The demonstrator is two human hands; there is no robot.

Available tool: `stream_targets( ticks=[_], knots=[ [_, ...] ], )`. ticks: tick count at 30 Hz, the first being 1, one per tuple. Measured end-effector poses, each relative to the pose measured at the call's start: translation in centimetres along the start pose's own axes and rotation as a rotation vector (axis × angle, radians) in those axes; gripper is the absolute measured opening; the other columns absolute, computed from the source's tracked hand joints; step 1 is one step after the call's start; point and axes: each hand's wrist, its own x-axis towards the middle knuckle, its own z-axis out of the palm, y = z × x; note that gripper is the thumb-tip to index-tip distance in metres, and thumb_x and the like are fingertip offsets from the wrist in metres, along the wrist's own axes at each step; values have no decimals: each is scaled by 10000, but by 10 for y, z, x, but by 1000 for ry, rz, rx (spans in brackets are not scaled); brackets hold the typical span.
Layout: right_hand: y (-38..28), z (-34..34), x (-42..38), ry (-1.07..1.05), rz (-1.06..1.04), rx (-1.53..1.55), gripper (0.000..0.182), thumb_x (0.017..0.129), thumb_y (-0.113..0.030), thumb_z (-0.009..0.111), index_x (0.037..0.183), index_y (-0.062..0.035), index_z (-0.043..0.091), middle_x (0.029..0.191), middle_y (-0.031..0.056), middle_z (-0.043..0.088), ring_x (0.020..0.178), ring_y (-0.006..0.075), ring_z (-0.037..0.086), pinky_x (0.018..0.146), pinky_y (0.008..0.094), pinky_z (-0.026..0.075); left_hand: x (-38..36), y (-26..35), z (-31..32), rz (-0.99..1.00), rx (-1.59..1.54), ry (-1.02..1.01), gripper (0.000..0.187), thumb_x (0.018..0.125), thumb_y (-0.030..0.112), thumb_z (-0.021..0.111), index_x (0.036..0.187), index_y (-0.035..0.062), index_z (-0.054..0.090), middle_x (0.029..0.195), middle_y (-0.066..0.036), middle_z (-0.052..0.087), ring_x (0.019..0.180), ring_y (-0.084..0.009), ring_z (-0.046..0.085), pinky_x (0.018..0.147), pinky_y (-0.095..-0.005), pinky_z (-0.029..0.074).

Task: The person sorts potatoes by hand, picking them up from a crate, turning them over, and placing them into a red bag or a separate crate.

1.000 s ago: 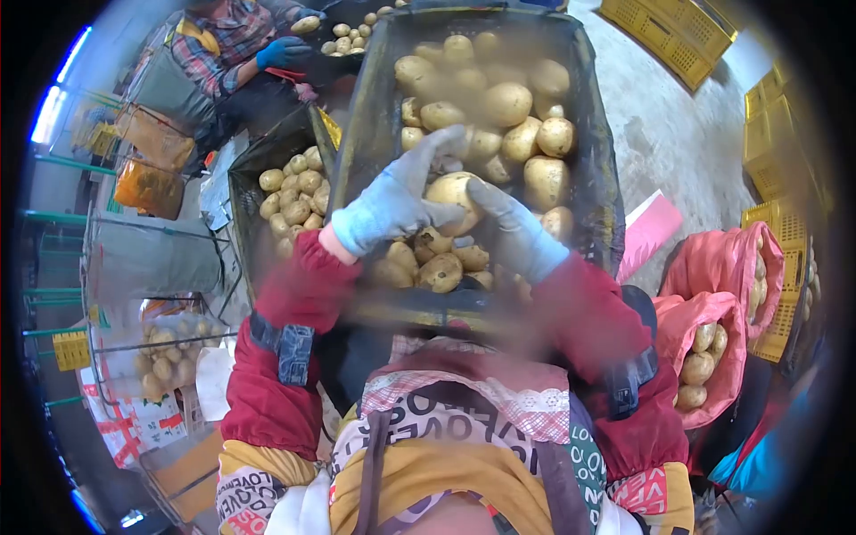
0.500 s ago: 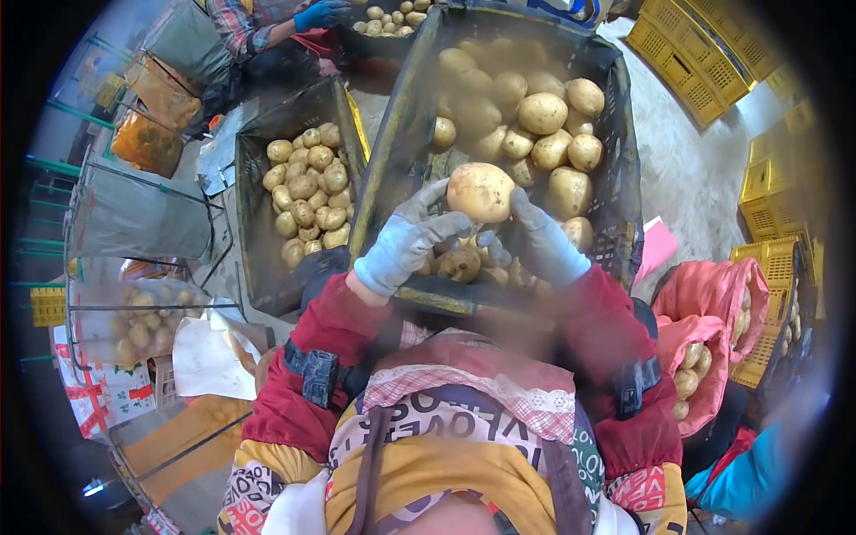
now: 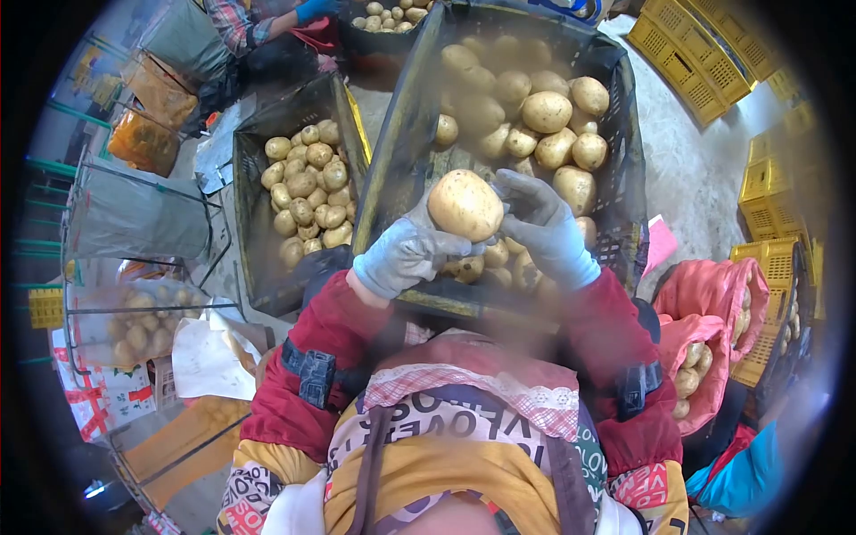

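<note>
A large pale potato (image 3: 465,206) with small dark specks is held up over the near part of a big black-lined crate (image 3: 635,160). My left hand (image 3: 406,251), in a grey-blue glove, grips it from the left and below. On its right side is my right hand (image 3: 546,227), gloved too, with fingers bent and apart, its fingertips near or against the potato's edge. Many potatoes (image 3: 547,112) lie in the crate beyond and under my hands. To the left, a narrower dark crate (image 3: 252,259) holds smaller potatoes (image 3: 303,185).
Pink sacks (image 3: 688,379) of potatoes stand at the right, near yellow crates (image 3: 695,67). A frame with bags (image 3: 143,214) and a netted bag of potatoes (image 3: 147,325) is at the left. Another person's blue-gloved hand (image 3: 314,11) shows at the top.
The potato has shifted slightly left and down and turned. My right hand's fingers have moved up and lifted partly away from it. The other person's hand has moved up and left.
</note>
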Motion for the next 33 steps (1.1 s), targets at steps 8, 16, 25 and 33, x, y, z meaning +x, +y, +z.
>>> stream_targets(
  ticks=[8,16,25,33],
  knots=[
    [-6,3,-2,63,-46,-55,449,882,-28,624,1311,9,496,1226,93,596,1030,155,601,903,296,483,5,17,-28,143,-734,15,467,836,29,670,1274,-8,510,1242,-182,569,1125,-329,577,905,-361,545],
    [1,-6,3,330,1,100,336,966,-176,567,1253,-5,535,1064,74,663,851,135,634,750,252,498,40,33,-45,360,-3,213,457,907,178,637,1312,20,495,1281,-192,566,1080,-296,587,898,-343,514],
    [-2,-13,6,392,147,20,330,962,-203,572,1231,-13,558,1019,71,663,785,124,632,700,245,505,102,-42,-88,-645,2300,-253,315,837,167,593,1133,104,682,1100,-131,688,1006,-303,667,838,-412,538],
    [-3,-10,12,359,201,-25,360,941,-223,597,1242,-29,558,1033,72,657,813,139,620,716,268,503,112,-24,-76,-801,2331,-291,409,795,288,660,1139,67,657,1089,-162,683,985,-288,675,839,-416,527]
  ],
)
